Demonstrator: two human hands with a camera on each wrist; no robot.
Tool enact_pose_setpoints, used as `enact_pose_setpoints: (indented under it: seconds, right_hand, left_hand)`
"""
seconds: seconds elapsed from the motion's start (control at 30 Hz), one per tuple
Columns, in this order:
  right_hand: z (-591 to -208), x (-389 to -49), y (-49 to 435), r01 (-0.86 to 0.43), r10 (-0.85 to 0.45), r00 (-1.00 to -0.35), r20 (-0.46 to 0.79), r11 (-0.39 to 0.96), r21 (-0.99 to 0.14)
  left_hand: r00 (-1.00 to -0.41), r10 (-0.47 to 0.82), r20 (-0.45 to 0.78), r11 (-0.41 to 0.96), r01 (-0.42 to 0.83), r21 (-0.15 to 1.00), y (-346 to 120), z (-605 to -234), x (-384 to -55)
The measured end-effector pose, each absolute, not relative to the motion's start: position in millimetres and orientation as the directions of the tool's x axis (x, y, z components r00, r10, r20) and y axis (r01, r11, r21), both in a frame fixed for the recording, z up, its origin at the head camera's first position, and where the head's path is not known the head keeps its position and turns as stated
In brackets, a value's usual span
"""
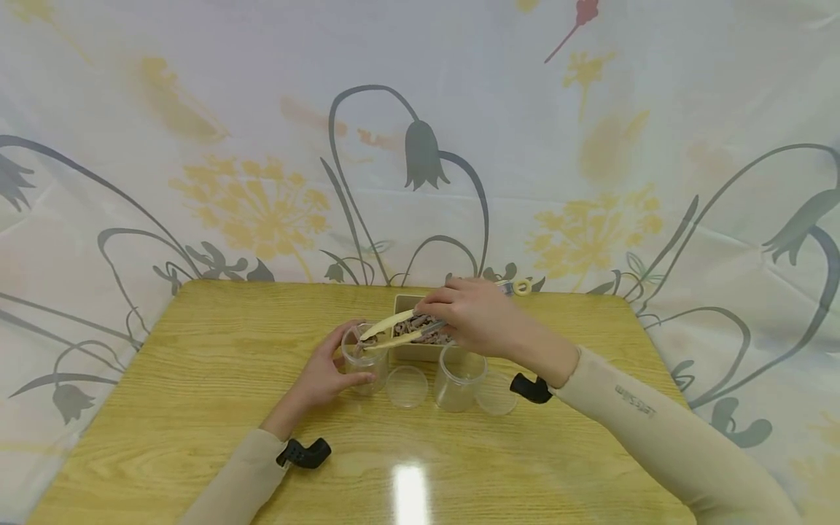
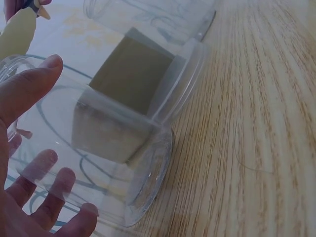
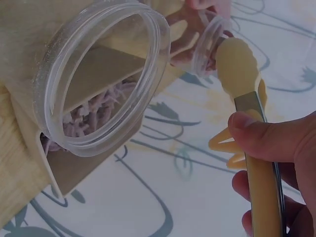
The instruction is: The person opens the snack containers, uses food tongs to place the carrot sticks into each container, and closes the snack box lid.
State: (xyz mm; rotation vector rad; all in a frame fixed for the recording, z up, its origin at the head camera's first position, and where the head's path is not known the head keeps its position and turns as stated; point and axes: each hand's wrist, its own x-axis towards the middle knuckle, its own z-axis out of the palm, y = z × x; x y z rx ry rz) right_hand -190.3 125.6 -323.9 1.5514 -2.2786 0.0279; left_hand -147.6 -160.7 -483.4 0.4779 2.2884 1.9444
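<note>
My left hand (image 1: pixel 321 375) holds a clear plastic jar (image 1: pixel 370 375) round its side, the jar upright on the table with its mouth open. In my right hand (image 1: pixel 479 313) is a pair of tongs (image 1: pixel 391 321) with pale yellow tips, gripped by thumb and fingers. The tips reach to the jar's mouth; whether they pinch anything is hard to make out. A small purplish piece (image 2: pixel 23 133) shows through the jar wall in the left wrist view. Under the right hand, a beige box (image 1: pixel 420 354) contains many purplish-brown shreds (image 3: pixel 98 114).
A second clear jar (image 1: pixel 457 386) stands uncovered in front of the box. Flat clear lids lie on the wooden table (image 1: pixel 216 364): one lid (image 1: pixel 407 388) between the jars, another lid (image 1: pixel 499 395) to the right. A flower-patterned cloth (image 1: pixel 262 109) hangs behind the table.
</note>
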Motion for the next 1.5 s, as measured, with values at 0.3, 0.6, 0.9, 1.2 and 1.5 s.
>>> enact_pose_setpoints:
  seconds: [0.3, 0.6, 0.9, 1.2, 1.5]
  right_hand:
    - [-323.3, -189.9, 121.1, -0.889, -0.904, -0.344, 0.253, 0.401, 0.220]
    - [-319.4, -191.6, 122.2, -0.895, -0.894, -0.361, 0.264, 0.412, 0.172]
    - [-316.6, -202.8, 137.4, -0.865, -0.846, -0.450, 0.284, 0.492, 0.096]
    - [-327.0, -219.5, 160.8, -0.767, -0.754, -0.622, 0.212, 0.641, 0.029]
    - [-341.4, -227.3, 173.1, -0.689, -0.689, -0.724, 0.043, 0.724, -0.001]
  left_hand:
    - [-0.949, 0.296, 0.105, 0.161, 0.158, 0.974, -161.0, -484.7, -148.5]
    - [-0.942, 0.285, 0.176, 0.183, 0.233, 0.955, -161.4, -483.7, -147.7]
    - [-0.941, 0.277, 0.193, 0.188, 0.250, 0.950, -161.1, -482.8, -147.6]
    - [-0.937, 0.284, 0.203, 0.178, 0.259, 0.949, -161.0, -483.1, -148.3]
    - [-0.935, 0.286, 0.208, 0.176, 0.265, 0.948, -160.8, -484.2, -148.6]
